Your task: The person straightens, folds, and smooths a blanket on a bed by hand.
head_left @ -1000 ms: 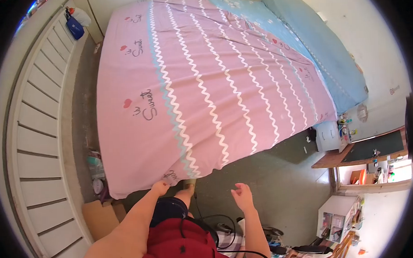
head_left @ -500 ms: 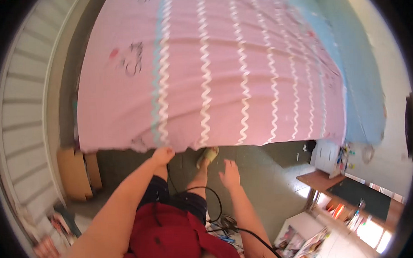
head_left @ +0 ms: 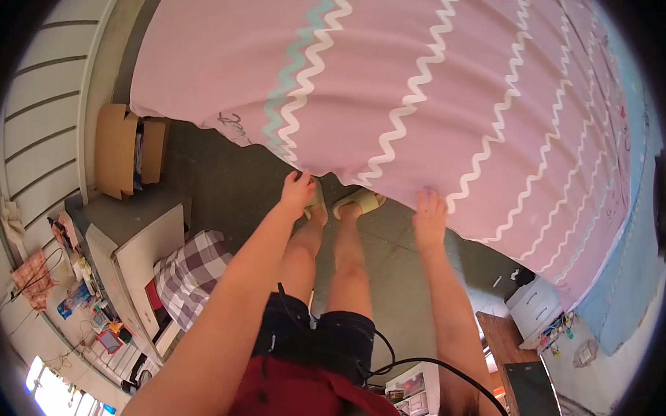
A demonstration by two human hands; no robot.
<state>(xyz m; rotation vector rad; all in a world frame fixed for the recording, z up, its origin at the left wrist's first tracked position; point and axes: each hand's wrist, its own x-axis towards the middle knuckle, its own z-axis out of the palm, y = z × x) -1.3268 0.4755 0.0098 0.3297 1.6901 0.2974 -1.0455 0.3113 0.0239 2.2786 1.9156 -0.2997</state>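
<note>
A pink bed sheet [head_left: 387, 67] with white wavy stripes and one teal wavy stripe covers the bed, its near edge hanging in small folds. My left hand [head_left: 298, 192] is closed at this edge, near the teal stripe, with the hem pinched in its fingers. Further right, my right hand [head_left: 429, 213] has its fingers over the same edge and grips the cloth; its thumb is hard to make out. Between the two hands the hem sags slightly above my slippers [head_left: 358, 202].
A cardboard box [head_left: 116, 152] stands by the bed's left corner. At left is a cabinet [head_left: 140, 248] with a checked cloth [head_left: 196, 275]. White drawers [head_left: 533, 307] and a wooden desk [head_left: 499, 341] are at right. A black cable [head_left: 441, 363] crosses beside my waist.
My view has turned and tilted down toward the floor. My right hand, apart from the sheet before, has come up to its edge. My left hand stays at the hem.
</note>
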